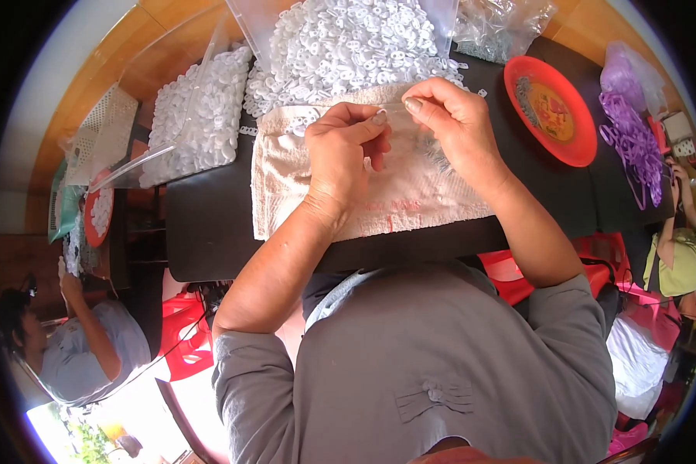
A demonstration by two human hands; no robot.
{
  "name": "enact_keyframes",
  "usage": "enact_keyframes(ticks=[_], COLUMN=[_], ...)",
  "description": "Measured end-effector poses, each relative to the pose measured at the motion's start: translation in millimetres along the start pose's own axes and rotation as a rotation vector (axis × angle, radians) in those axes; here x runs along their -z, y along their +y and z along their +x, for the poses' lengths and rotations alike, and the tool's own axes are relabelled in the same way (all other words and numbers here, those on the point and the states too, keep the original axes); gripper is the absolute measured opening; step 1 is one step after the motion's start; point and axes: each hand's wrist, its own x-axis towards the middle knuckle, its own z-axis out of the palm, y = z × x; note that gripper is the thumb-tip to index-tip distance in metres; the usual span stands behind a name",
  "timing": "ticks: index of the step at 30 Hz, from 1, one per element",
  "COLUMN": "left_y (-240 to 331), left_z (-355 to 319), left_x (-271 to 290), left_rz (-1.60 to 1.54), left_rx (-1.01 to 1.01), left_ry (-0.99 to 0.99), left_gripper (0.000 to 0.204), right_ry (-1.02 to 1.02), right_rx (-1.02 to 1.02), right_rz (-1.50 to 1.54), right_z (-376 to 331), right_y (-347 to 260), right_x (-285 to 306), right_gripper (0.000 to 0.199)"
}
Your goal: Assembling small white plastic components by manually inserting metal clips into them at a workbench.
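Observation:
Above a beige towel (301, 197) on the dark table, my left hand (342, 151) is closed, thumb against fingers, with a small white plastic piece (381, 113) just showing at the tips. My right hand (464, 131) is a little apart from it, thumb and forefinger pinched together; whatever they hold is too small to make out. Beside the right wrist, thin grey metal bits (438, 161) lie on the towel. A few white plastic pieces (300, 124) rest on the towel's far left part, near my left hand.
A large heap of white plastic pieces (348, 39) spills from a clear bin beyond the towel. More fill a clear tray (197, 116) at left. At right are a red plate (580, 147) with grey bits, a clear bag (503, 27) and purple ribbon (634, 147). People sit at both sides.

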Motion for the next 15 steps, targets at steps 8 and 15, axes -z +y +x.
enact_keyframes(ticks=[8,15], left_y=[1,-2], left_z=[2,1], left_x=[1,-1], left_rz=[0.059,0.066], left_rx=[0.034,0.037], left_ry=[-0.065,-0.066], left_gripper=[0.007,0.006], right_ry=[-0.115,-0.155], right_rx=[0.088,-0.151], right_rz=[-0.123,0.124], right_z=[3,-3], right_y=[-1,2], right_x=[1,-1], right_gripper=[0.009,0.007])
